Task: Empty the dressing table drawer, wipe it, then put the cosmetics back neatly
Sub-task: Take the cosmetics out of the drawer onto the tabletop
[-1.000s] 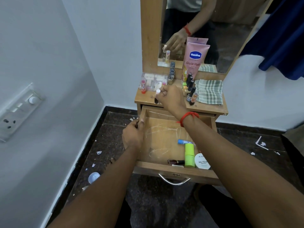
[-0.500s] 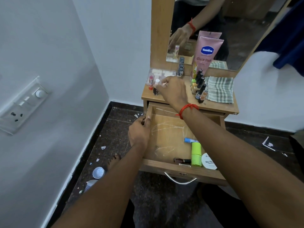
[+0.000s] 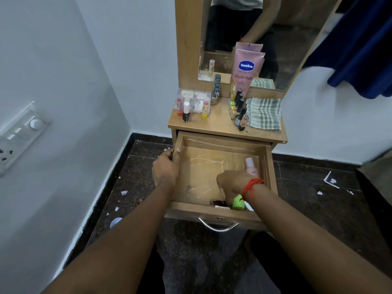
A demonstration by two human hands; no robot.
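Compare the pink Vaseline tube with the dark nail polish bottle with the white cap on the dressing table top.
The Vaseline tube is tall, pink and leans against the mirror; the nail polish bottle is short, dark with a white cap, and stands free. The tube sits at the back, the bottle near the front left. Both are on the table top, outside the drawer.

The matt wooden drawer (image 3: 222, 168) has a shiny metal handle (image 3: 218, 226); a checked cloth (image 3: 265, 113) looks soft and woven.

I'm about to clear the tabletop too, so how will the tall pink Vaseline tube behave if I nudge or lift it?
The Vaseline tube stands tall on its narrow cap end, apparently leaning on the mirror, so a nudge would probably tip it. It looks like soft plastic, so it should give under the fingers rather than break. If it falls, it may hit the nail polish bottles.
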